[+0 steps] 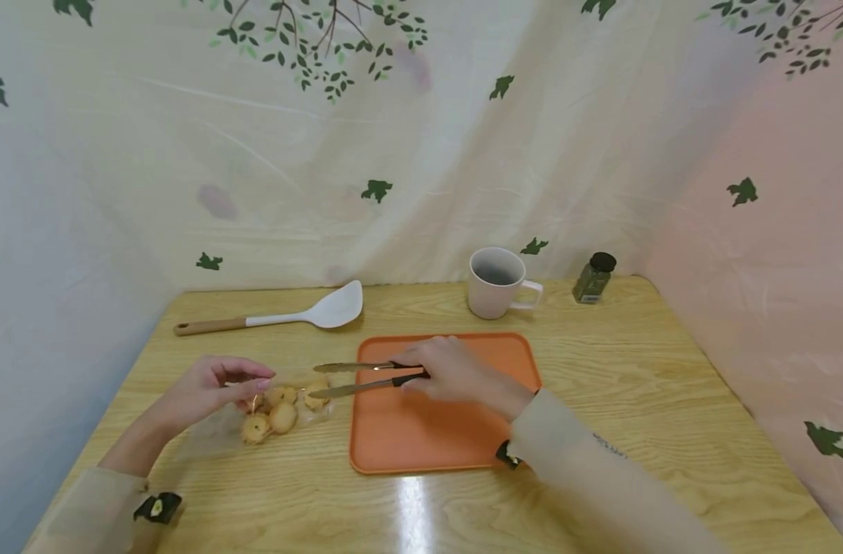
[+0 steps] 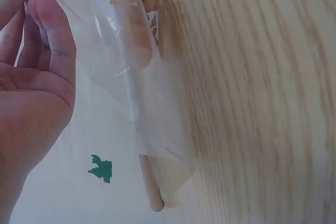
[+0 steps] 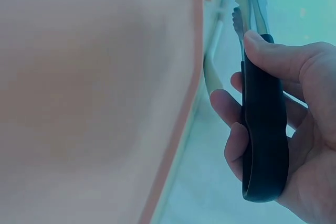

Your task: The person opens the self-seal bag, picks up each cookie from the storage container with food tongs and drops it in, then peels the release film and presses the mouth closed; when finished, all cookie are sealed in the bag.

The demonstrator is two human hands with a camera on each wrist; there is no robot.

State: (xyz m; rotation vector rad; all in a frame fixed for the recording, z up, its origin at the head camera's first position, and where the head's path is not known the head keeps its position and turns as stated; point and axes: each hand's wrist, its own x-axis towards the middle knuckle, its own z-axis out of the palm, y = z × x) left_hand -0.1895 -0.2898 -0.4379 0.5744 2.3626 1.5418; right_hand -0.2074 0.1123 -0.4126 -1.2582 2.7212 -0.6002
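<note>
A clear plastic bag (image 1: 216,432) of round golden biscuits (image 1: 282,418) lies on the left of the table. My left hand (image 1: 209,387) pinches the bag's edge between thumb and fingers; in the left wrist view the thin film (image 2: 118,77) hangs beside that hand (image 2: 39,77). Over the orange tray (image 1: 428,454), my right hand (image 1: 452,371) grips a pair of metal tongs (image 1: 369,386) by the black handles. Their tips point left, spread apart, near the rightmost biscuits. The right wrist view shows the fingers and thumb wrapped round the black handle (image 3: 265,129).
Behind the bag lies a white spatula (image 1: 334,308) with a wooden handle. A pale mug (image 1: 489,296) stands behind the tray, and a small black-lidded jar (image 1: 590,285) is farther right. A printed curtain (image 1: 289,208) hangs along the table's back edge.
</note>
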